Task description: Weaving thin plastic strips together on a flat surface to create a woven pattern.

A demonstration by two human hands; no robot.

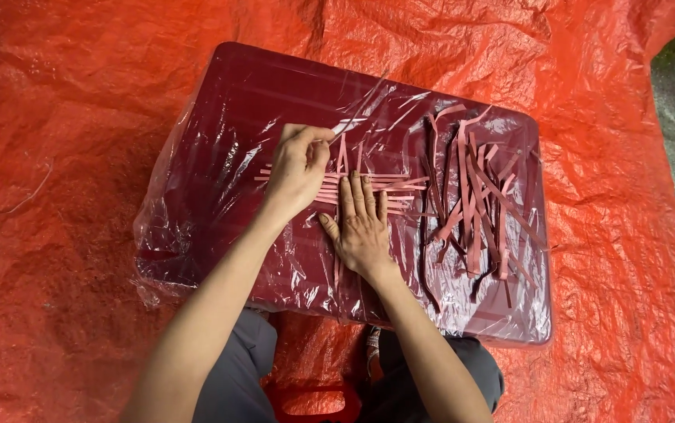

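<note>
1. A small mat of flat pink paper strips (pixel 369 186), partly woven, lies near the middle of a dark red box lid wrapped in clear plastic film (pixel 220 164).
2. The right hand (pixel 362 223) lies flat on the mat, fingers straight and together, gripping nothing.
3. The left hand (pixel 298 168) pinches one thin upright pink strip (pixel 343 153) between closed fingertips at the mat's left edge.
4. A loose heap of pink and dark strips (pixel 474 196) lies to the right, apart from the mat.
5. A crinkled orange tarpaulin (pixel 79 117) lies under everything.
</note>
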